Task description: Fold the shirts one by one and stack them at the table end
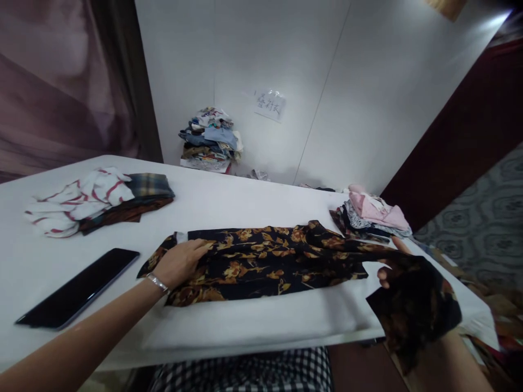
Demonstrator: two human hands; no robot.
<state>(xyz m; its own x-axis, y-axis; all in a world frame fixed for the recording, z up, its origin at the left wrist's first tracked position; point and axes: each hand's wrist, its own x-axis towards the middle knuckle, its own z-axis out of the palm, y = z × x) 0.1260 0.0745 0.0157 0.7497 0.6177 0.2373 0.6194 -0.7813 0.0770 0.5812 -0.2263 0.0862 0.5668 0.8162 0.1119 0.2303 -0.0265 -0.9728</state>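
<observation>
A black shirt (261, 261) with a golden-brown flower print lies lengthwise across the white table. Flat on its left end rests my left hand (180, 264), its fingers spread over the cloth with nothing gripped. At the right, my right hand (384, 276) holds the shirt's sleeve (420, 305), lifted off the table and hanging past the front edge. That cloth drapes over most of the hand and wrist, so only some fingertips show.
A black phone or tablet (77, 288) lies front left. Behind it are a crumpled white-and-red garment (90, 198) and a plaid folded one (149, 185). Folded clothes (376, 212) are stacked at right. Another clothes pile (212, 139) stands by the wall, near a paper sign (270, 105).
</observation>
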